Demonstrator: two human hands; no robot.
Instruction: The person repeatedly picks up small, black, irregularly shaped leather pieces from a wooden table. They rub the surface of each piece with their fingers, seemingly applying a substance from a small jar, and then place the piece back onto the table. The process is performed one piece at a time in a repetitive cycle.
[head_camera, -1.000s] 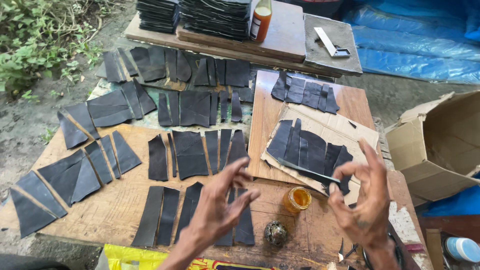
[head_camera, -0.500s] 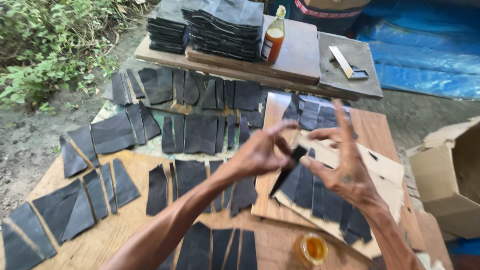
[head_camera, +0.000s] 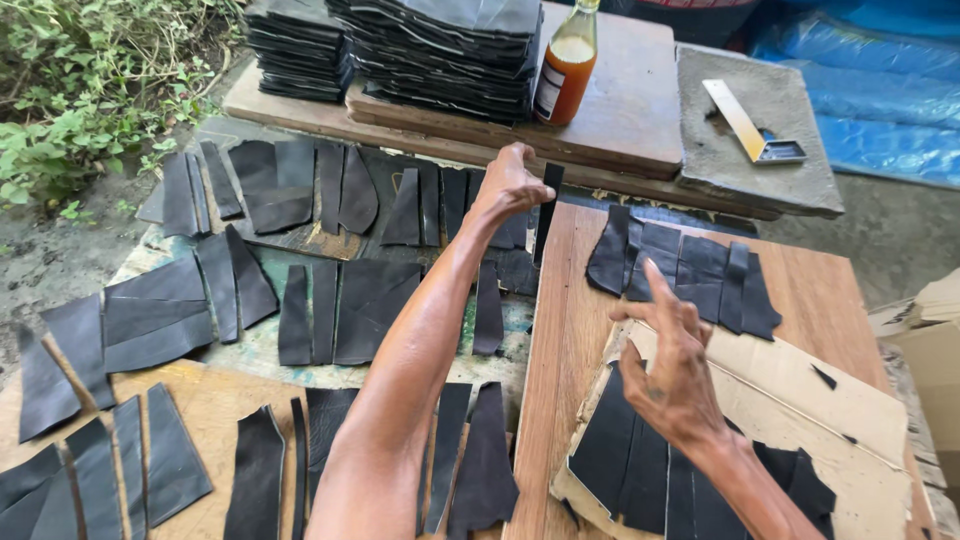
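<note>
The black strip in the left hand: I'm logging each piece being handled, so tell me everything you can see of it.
The black strip is narrow, flat and matte, looking like leather or similar sheet, straight-edged and squared at the top. It hangs nearly upright, pinched near its upper end by the left hand, which reaches out over the laid-out dark pieces. Its lower end dangles near the far left corner of the wooden board; whether it touches anything there cannot be told. The right hand is apart from it.

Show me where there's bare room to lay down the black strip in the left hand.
The left hand holds the black strip. Bare: the wooden board between the cut pieces and the cardboard; the brown plank right of the bottle. Left tables are crowded.
</note>
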